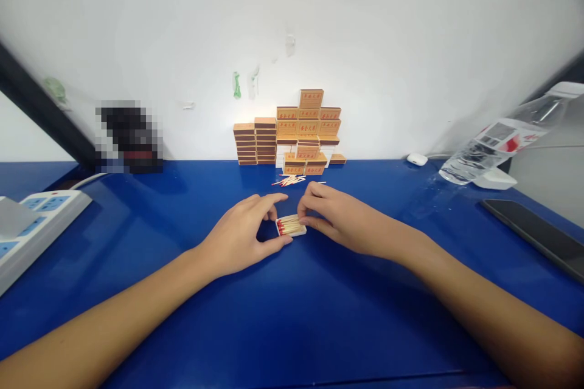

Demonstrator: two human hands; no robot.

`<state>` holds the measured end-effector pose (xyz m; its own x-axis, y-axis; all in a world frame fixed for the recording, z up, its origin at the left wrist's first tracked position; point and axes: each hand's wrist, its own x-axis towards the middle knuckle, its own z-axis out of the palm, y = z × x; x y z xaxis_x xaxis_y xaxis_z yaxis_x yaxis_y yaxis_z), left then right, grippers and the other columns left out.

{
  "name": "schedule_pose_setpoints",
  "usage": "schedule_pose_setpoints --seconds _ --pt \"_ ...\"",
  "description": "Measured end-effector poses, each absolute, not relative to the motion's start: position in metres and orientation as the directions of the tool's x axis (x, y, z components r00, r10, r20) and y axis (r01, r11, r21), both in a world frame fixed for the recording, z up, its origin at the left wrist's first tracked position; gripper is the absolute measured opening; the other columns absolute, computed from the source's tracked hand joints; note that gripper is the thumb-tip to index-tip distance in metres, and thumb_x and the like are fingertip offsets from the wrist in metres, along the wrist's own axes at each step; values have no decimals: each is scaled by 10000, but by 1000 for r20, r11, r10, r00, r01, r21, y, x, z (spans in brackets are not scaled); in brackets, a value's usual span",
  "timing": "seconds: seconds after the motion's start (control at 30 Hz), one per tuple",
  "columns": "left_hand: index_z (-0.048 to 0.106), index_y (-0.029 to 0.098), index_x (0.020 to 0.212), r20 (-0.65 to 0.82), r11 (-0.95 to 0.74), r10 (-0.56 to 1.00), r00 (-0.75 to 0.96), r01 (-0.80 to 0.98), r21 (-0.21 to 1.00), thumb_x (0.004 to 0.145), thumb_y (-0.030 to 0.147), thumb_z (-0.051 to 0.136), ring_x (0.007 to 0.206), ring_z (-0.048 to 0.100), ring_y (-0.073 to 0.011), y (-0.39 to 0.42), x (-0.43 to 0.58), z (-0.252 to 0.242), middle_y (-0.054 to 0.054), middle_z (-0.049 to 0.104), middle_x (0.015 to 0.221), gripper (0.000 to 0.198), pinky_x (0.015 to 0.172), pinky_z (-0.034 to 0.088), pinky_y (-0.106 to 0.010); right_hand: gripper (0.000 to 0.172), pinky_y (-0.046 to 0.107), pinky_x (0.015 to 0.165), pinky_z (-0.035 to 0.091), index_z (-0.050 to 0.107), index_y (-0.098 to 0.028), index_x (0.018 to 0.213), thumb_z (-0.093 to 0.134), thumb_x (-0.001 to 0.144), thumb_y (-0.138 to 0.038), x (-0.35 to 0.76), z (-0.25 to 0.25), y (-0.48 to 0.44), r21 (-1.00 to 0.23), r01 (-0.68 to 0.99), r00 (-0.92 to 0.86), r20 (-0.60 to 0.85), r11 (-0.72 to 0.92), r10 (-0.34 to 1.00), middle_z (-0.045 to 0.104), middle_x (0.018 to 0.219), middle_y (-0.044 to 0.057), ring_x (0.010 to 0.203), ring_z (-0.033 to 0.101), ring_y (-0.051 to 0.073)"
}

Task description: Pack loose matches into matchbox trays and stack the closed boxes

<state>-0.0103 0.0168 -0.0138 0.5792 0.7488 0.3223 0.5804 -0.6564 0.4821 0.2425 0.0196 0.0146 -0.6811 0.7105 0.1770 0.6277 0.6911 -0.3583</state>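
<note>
Tray point(298, 234) w/ matches point(288, 226) mid-table point(292, 316), well in from far edge; R end hidden behind R hand point(344, 216), fingers bunched, can't tell if gripping any. L hand point(243, 232): thumb & fingertips gripping tray's L end. Phone point(533, 234) nr R edge, cut off by frame.

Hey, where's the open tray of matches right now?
In the head view, the tray is just below centre, between the left hand and the right hand, on the near side of the loose matches.
</note>
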Motion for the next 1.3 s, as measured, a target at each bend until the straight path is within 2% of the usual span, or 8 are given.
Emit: schedule_pose_setpoints --seconds 0.17,0.3,0.43,0.53,0.67,0.9,1.07,1.3 --pt "515 247 1453 339 -670 738 584 569 477 914 391 781 993 645 -215 17 -11 -14 -17 684 1054 617 918 556 -412 133 336 785 479 645 -203 1009 533 1061 -252 252 15 30 -362 639 -623 274 678 733 604 1034 68 877 590 199" --pt "549 250 1431 372 -688 720 585 537 487 920 387 779 998 642 -203 16 -11 -14 -13 689 1061 577 929 553 -391 97 381 844 488 640 -195 996 546 1014 -208 276 8 57 -290 742 -495 370 604 786 620 1011 90 914 606 236" --pt "625 240 1337 350 -690 716 604 537 486 920 413 777 994 644 -212 17 -10 -12 -19 707 1053 477 931 551 -399 125 421 900 502 661 -187 1043 577 990 -262 293 -6 83 -297 774 -455 353 559 817 618 1112 134 997 613 277" --pt "649 233 1302 356 -697 712 605 544 468 923 418 775 1004 642 -221 17 -9 -11 -19 719 1044 440 932 547 -405 102 434 910 502 659 -188 966 592 972 -264 293 -14 96 -343 781 -436 298 521 849 623 1078 135 1001 608 285" --pt "631 234 1325 365 -682 729 579 575 451 919 404 775 1001 640 -224 17 -9 -11 -13 722 1041 463 923 545 -410 128 450 939 485 616 -203 859 568 976 -220 285 -14 95 -345 786 -443 265 513 856 637 995 123 1008 593 291" --pt "567 216 1397 384 -670 742 549 594 445 908 392 789 1003 644 -234 18 -9 -15 -12 726 1020 565 939 536 -426 153 395 929 491 607 -221 977 504 1076 -276 244 10 35 -465 604 -594 278 647 755 628 1061 77 1034 569 235" --pt "547 237 1417 389 -668 744 543 593 450 912 391 786 1004 644 -231 19 -8 -16 -11 723 1033 579 928 541 -424 147 400 919 481 638 -199 973 541 1070 -252 226 14 10 -396 608 -669 212 688 713 621 1049 82 1027 553 242" --pt "563 227 1386 377 -680 731 569 565 467 913 380 781 1005 649 -242 16 -9 -12 -29 717 1039 542 938 542 -439 95 383 920 511 659 -208 1062 577 1020 -184 242 8 41 -381 645 -556 361 663 748 653 1047 79 1025 621 235"
